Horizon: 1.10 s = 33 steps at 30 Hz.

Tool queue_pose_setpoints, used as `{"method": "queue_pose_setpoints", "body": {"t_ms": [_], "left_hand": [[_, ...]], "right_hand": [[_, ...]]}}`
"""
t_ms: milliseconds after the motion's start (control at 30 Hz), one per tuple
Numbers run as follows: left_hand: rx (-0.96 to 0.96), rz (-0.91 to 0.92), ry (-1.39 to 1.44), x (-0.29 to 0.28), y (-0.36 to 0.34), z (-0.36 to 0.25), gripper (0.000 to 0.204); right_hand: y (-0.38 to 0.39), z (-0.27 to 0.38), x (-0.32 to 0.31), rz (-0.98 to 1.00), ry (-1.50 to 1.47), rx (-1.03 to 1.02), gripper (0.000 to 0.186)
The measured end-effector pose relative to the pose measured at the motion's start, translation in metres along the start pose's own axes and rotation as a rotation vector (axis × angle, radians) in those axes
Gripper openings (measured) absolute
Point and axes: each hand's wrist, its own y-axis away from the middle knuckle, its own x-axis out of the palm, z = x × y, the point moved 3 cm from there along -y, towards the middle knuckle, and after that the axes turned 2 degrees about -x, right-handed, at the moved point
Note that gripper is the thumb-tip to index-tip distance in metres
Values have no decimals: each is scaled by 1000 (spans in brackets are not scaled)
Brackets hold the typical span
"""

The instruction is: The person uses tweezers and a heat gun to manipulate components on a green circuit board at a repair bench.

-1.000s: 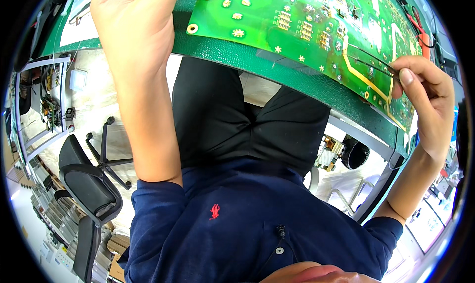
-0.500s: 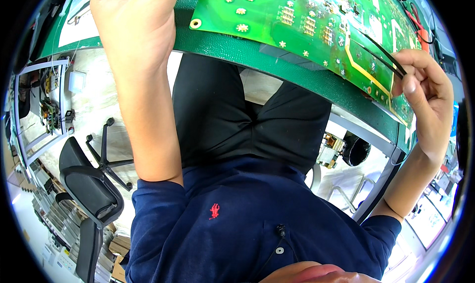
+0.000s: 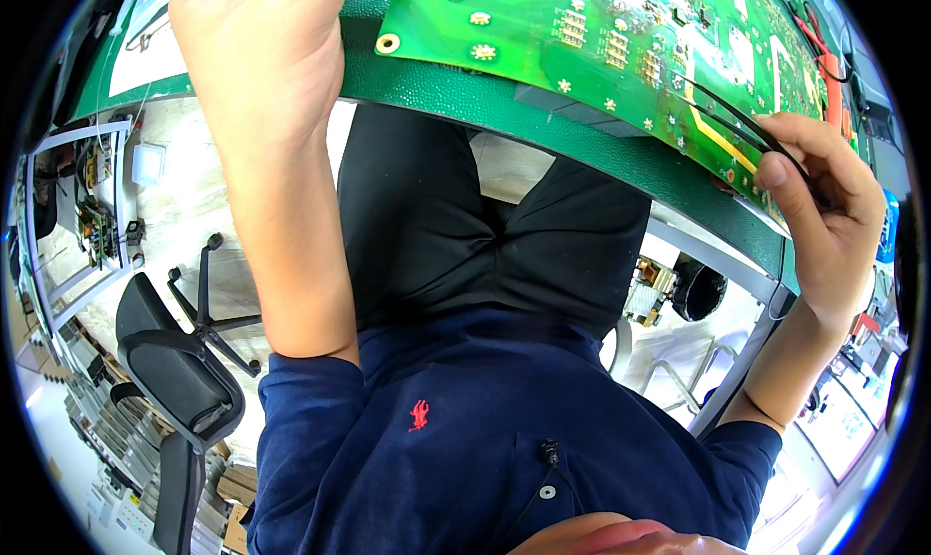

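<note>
Circuit board (image 3: 621, 41), green, lying on the green bench mat (image 3: 456, 94) with its far part cut off by the rim, right hand (image 3: 824, 215) pinching a thin black cable (image 3: 737, 123) at its near edge, left hand (image 3: 257, 60) fingers out of view, grip indeterminable.

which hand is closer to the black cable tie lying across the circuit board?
Right. The right hand pinches the black cable tie at the green circuit board's right edge. The left hand sits beyond the board's left end, apart from the tie.
</note>
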Motion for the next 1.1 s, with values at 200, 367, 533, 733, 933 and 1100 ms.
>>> {"method": "queue_pose_setpoints", "body": {"t_ms": [200, 367, 533, 733, 933, 1100], "left_hand": [[2, -6, -32, 1, 0, 0, 19], [6, 0, -39, 1, 0, 1, 19], [3, 1, -49, 0, -1, -1, 19], [30, 2, -53, 1, 1, 0, 19], [14, 7, -51, 0, 0, -1, 19], [8, 19, -37, 0, 0, -1, 20]], "right_hand": [[-1, -2, 1, -5, 24, -38, 21], [-3, -3, 1, 0, 32, -38, 20], [-4, -2, 1, 10, 41, -41, 20], [-5, -4, 1, 17, 24, -62, 20], [-5, -3, 0, 33, 23, -23, 20], [-5, -1, -1, 35, 69, -32, 20]]}}
